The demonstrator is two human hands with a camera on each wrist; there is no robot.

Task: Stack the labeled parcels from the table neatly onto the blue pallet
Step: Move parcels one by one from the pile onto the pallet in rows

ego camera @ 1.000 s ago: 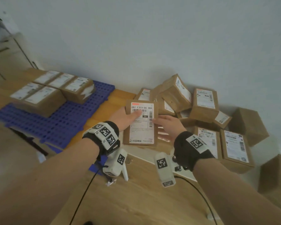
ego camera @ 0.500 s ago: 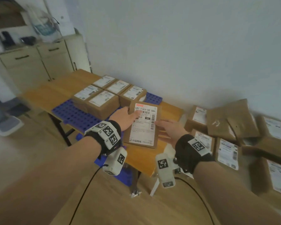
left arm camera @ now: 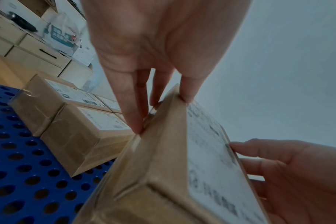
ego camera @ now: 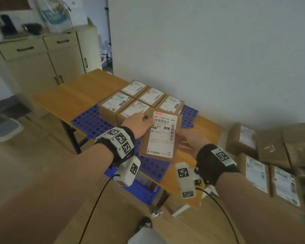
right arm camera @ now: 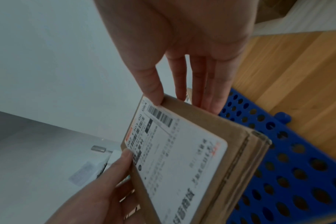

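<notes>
A flat brown parcel (ego camera: 161, 136) with a white barcode label hangs tilted above the blue pallet (ego camera: 88, 122), just in front of several labeled parcels (ego camera: 130, 103) packed in one layer at its back. My left hand (ego camera: 141, 124) grips the parcel's left edge, thumb on the label and fingers along the side. My right hand (ego camera: 188, 140) holds the right edge, thumb on top and fingers beneath. The left wrist view shows the left hand (left arm camera: 163, 97) pinching the parcel (left arm camera: 163, 174) over the pallet (left arm camera: 19, 166). In the right wrist view, the right hand (right arm camera: 182, 94) clasps the parcel (right arm camera: 182, 159).
The pallet lies on a wooden table (ego camera: 74, 92) against a white wall. A heap of labeled parcels (ego camera: 264, 155) sits at the right. A cream cabinet (ego camera: 42, 55) stands at the back left. A blue bin (ego camera: 141, 189) is under the table.
Both hands have carried the parcel leftward from the heap to above the pallet, beside the stacked parcels. The view has swung left with it.
</notes>
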